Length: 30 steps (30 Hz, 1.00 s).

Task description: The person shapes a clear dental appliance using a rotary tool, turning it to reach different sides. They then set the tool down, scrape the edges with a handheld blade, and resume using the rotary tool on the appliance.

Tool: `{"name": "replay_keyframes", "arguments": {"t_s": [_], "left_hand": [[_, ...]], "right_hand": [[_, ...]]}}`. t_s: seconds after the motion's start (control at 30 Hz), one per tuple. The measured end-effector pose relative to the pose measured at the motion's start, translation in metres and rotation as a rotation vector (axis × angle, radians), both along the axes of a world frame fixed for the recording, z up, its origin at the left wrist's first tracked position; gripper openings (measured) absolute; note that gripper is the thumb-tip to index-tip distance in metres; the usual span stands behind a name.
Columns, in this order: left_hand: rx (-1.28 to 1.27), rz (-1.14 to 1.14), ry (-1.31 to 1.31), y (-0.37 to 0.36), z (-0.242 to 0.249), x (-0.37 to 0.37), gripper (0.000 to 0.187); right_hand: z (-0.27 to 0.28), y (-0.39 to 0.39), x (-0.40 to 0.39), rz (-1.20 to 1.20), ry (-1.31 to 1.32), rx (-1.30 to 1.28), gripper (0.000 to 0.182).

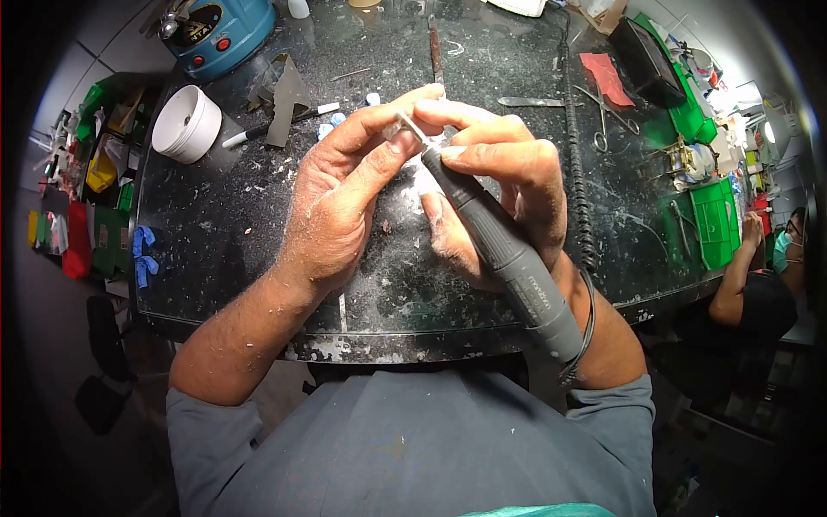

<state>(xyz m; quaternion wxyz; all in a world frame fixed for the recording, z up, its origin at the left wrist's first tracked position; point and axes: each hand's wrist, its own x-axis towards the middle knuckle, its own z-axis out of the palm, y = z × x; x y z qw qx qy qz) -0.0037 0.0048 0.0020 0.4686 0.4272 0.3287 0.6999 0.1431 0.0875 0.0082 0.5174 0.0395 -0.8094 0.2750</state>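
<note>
My right hand (525, 164) is wrapped round a black rotary handpiece (495, 237), which slants from lower right up to the left. At its upper end, a narrow metal tip (412, 127) reaches the fingers of my left hand (336, 207). Those fingers pinch a small pale piece (394, 132), mostly covered, whose kind I cannot make out. The fingertips of both hands meet around the tip. Pale dust coats my fingers and forearms. A cord (590, 319) hangs by my right wrist from the handpiece's rear end.
Around the dusty black worktop (241, 284) are a white cup (187, 125), a marker (245, 138), grey sandpaper (287, 103), a brown-handled knife (436, 56), a metal spatula (530, 102), scissors (607, 121), red paper (606, 79) and a blue machine (226, 39). A coiled cable (579, 172) runs right. Another person (758, 284) sits far right.
</note>
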Motion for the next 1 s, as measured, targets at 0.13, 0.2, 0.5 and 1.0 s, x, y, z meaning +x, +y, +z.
{"name": "replay_keyframes", "arguments": {"t_s": [0.13,0.2,0.5,1.0], "left_hand": [[0.005,0.008,0.007,0.0,0.002,0.0,0.028],[0.012,0.022,0.034,-0.001,0.003,0.0,0.028],[-0.092,0.244,0.266,-0.004,0.014,0.001,0.022],[-0.139,0.179,0.098,-0.005,0.011,0.001,0.021]], "right_hand": [[0.003,0.001,0.001,0.022,-0.019,0.034,0.038],[0.003,0.001,0.0,0.017,-0.038,0.068,0.038],[-0.004,0.002,0.001,-0.06,0.038,-0.061,0.053],[0.003,0.009,0.005,-0.285,-0.079,0.142,0.033]]}}
